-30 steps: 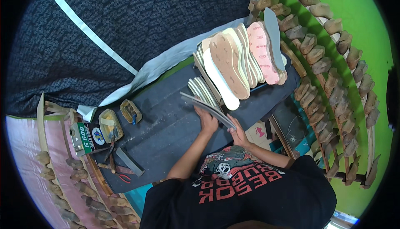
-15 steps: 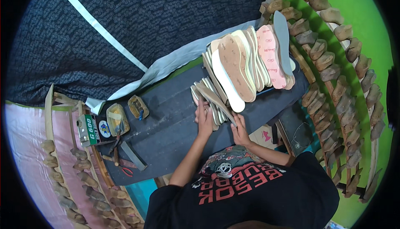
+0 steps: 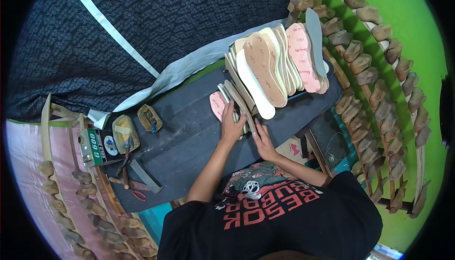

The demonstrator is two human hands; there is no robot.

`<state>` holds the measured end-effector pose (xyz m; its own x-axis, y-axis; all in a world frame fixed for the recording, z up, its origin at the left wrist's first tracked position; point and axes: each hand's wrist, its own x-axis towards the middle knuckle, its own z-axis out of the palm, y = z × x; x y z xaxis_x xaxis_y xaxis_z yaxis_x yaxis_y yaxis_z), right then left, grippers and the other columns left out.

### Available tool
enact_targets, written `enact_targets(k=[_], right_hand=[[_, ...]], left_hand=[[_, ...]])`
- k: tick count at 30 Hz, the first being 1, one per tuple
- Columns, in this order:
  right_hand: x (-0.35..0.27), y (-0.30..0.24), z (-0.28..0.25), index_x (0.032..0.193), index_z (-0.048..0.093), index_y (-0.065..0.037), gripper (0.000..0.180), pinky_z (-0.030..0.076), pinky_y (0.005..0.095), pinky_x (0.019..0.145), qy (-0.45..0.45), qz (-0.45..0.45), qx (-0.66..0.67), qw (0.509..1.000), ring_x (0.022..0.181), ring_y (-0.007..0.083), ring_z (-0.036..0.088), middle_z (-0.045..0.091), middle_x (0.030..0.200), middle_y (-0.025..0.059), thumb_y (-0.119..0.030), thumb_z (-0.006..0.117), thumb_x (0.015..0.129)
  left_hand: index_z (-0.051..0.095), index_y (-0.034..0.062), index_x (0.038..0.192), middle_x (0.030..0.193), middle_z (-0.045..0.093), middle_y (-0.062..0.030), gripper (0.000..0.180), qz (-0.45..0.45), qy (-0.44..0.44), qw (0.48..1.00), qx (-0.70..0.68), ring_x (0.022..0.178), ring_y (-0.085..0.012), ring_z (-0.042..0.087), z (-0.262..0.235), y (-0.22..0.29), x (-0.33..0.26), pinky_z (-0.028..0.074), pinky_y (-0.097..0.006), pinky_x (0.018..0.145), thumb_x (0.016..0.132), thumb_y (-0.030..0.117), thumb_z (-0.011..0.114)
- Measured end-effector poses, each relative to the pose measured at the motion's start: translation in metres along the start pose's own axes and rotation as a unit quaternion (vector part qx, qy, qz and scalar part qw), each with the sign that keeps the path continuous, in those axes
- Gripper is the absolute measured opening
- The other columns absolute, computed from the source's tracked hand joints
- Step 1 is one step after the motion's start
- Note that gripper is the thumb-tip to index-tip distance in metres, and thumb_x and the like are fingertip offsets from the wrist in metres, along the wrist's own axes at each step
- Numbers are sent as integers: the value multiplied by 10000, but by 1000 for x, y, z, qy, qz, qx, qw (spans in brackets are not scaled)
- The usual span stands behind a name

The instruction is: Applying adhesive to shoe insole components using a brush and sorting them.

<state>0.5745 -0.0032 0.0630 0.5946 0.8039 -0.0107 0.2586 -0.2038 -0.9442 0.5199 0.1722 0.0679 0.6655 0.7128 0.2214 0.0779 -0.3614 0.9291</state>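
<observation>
A small bundle of shoe insoles (image 3: pixel 237 99) stands on edge on the dark table, leaning to the left. My left hand (image 3: pixel 232 126) is closed around its near part, fingers on the left side and over the edges. Against the bundle's right side, near its lower end, lies my right hand (image 3: pixel 265 145), its fingers straight. One pink insole (image 3: pixel 218 104) tilts outward at the bundle's left. Just beyond, a larger pile of insoles (image 3: pixel 265 66) in tan, cream and white fans out, with a pink insole (image 3: pixel 302 56) and a grey insole (image 3: pixel 314 40) at its right.
On the table's (image 3: pixel 189 151) left are a green-and-white can (image 3: pixel 97 147), two cut-open plastic containers (image 3: pixel 126 132), pliers (image 3: pixel 137 194), a hammer (image 3: pixel 125 177) and a grey flat bar (image 3: pixel 146 176). Racks of wooden shoe lasts (image 3: pixel 367 76) flank both sides. A dark patterned cloth (image 3: pixel 189 18) hangs behind.
The bundle has turned more upright, and its pink insole now shows at the left. My right hand has moved from its lower end to its side, closer to my left hand.
</observation>
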Motion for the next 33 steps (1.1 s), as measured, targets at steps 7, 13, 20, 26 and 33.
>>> enact_targets(k=[7, 13, 20, 26, 33], right_hand=[[3, -16, 11, 1526, 291, 40, 562, 333, 394, 1105, 21, -16, 4, 1000, 1266, 372, 453, 442, 1362, 250, -198, 477, 1052], [10, -18, 16, 1503, 332, 35, 525, 341, 433, 1090, 66, -85, -121, 987, 1271, 375, 443, 432, 1382, 260, -184, 475, 1048], [11, -16, 26, 1471, 360, 46, 511, 349, 436, 1091, 154, -80, -115, 978, 1267, 405, 442, 437, 1347, 280, -189, 495, 1038], [17, 0, 35, 1430, 424, 38, 503, 408, 419, 1036, 94, -34, -69, 993, 1182, 369, 520, 499, 1274, 231, -211, 563, 1016], [26, 0, 34, 1418, 468, -30, 470, 518, 313, 806, 72, -31, 35, 996, 977, 222, 581, 552, 1148, 144, -153, 616, 989]], left_hand=[[394, 37, 1498, 1405, 396, -214, 635, -23, 64, 997, -23, 1245, -361, 433, -16, -23, -9, 366, -418, 1067, 904, 106, 606], [366, 85, 1508, 1457, 353, -211, 850, -62, -44, 986, 151, 1342, -394, 316, -30, 10, -9, 218, -529, 1087, 761, 216, 750], [245, 111, 1559, 1520, 230, -258, 1006, -177, -41, 965, 188, 1402, -445, 204, -32, -13, -12, 151, -608, 1118, 734, 284, 793], [237, 139, 1558, 1526, 173, -295, 1004, -142, -70, 973, 169, 1417, -484, 157, -30, -25, -14, 186, -574, 1152, 747, 326, 797], [202, 121, 1561, 1513, 167, -320, 1049, -133, -41, 984, 115, 1385, -529, 199, -37, -39, -14, 192, -583, 1153, 715, 278, 802]])
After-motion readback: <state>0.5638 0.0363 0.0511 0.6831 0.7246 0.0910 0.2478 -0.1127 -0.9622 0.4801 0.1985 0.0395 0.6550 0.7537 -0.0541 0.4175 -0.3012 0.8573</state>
